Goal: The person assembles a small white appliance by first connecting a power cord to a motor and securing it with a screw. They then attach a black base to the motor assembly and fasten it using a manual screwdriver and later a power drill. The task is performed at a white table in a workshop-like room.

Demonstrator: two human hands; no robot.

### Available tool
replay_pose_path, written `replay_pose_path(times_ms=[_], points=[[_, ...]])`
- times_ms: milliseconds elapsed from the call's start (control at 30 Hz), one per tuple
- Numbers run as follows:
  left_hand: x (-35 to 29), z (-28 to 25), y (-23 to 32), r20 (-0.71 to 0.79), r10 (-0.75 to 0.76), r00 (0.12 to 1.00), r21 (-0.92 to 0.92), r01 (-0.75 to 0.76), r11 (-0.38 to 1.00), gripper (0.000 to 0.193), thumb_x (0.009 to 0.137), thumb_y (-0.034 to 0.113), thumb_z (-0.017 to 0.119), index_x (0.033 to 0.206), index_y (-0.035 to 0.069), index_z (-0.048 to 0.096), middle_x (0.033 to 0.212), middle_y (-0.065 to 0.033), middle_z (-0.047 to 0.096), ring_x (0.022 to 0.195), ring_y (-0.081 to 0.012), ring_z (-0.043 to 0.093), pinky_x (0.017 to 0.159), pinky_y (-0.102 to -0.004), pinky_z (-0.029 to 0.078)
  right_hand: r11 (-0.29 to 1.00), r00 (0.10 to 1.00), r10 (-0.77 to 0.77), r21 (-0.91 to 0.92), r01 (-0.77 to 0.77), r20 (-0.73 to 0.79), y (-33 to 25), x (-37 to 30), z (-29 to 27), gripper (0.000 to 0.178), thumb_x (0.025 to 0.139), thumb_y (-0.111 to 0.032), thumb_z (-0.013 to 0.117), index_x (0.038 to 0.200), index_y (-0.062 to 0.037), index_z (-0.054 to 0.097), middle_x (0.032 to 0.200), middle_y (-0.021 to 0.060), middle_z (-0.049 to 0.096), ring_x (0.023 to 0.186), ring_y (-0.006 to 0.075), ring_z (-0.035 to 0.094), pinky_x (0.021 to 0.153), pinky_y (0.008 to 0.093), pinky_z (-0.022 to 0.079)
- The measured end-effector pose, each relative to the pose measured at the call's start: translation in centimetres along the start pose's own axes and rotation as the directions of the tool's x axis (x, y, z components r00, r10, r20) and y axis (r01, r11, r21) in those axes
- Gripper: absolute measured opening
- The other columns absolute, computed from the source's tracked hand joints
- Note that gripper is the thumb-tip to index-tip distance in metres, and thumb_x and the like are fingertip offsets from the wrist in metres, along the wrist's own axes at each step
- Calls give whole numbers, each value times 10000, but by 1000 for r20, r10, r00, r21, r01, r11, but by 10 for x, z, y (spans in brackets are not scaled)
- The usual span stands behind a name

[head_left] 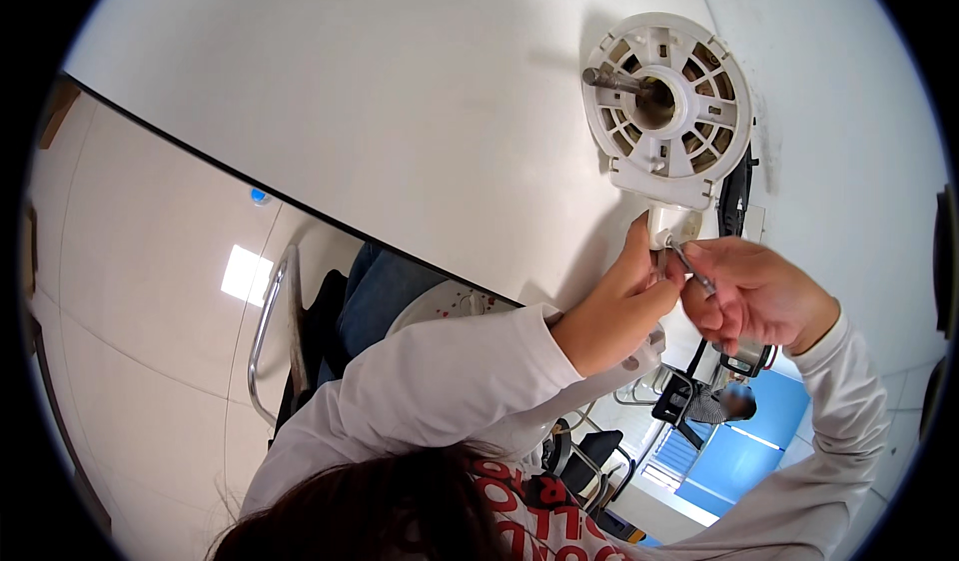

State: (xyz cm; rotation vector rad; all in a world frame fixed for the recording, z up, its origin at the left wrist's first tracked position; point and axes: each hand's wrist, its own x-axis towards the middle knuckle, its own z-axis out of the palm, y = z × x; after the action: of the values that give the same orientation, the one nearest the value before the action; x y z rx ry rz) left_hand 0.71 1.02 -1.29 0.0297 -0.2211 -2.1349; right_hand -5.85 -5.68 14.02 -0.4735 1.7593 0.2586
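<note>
A white electric fan's motor head [666, 176] lies on the table, its round slotted face up and a metal shaft [617, 81] sticking out of the middle. Below it runs a white neck [661, 225]. My left hand [624, 306] is closed around the lower end of this neck, though its fingers partly hide what they grip. In my right hand [754, 291] is a thin metal rod [696, 269], pinched between the fingers. The rod slants up to the neck, its upper end touching or very near it. I cannot tell whether it is a screwdriver.
The white table [430, 111] spreads left of the fan, its dark edge running diagonally. A black object [736, 196] lies beside the motor head. A metal-framed chair [270, 331] stands on the tiled floor at left. Further off, another person [734, 404] and blue panels appear at lower right.
</note>
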Motion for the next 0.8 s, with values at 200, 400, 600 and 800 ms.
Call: replay_pose_path(times_ms=[200, 400, 600, 800], points=[[2, -2, -3, 48, 33, 998, -42, -31, 999, 528, 839, 32, 379, 1339, 92, 217, 900, 22, 390, 737, -33, 345, 623, -179, 311, 958, 981, 87, 254, -131, 176, 5, 10, -5, 238, 954, -256, 316, 896, -79, 463, 568, -79, 237, 465, 25, 226, 357, 140, 217], [1, -5, -2, 89, 44, 995, -12, -43, 999, 566, 832, 5, 365, 1347, 63, 137, 908, -2, 393, 759, -53, 373, 670, -193, 351, 922, 964, 125, 330, -201, 236, 1, 8, -9, 205, 948, -208, 327, 906, -64, 466, 587, -48, 297, 511, 38, 276, 361, 141, 236], [0, -8, 1, 111, 1, 994, 35, -5, 999, 613, 833, 19, 389, 1360, 67, 80, 906, -18, 385, 754, -59, 375, 623, -184, 351, 998, 998, 63, 10, -63, 26, -6, -4, 2, 299, 973, -310, 340, 972, -45, 477, 589, -10, 373, 448, 55, 252, 354, 149, 228], [-3, -3, 4, 66, -18, 998, 18, 17, 1000, 638, 790, 25, 368, 1379, 103, 134, 929, -22, 403, 712, -53, 326, 600, -183, 300, 983, 987, 65, 162, -89, 149, 7, 3, -16, 321, 971, -331, 348, 936, -50, 499, 555, -64, 271, 444, 19, 210, 347, 150, 184]])
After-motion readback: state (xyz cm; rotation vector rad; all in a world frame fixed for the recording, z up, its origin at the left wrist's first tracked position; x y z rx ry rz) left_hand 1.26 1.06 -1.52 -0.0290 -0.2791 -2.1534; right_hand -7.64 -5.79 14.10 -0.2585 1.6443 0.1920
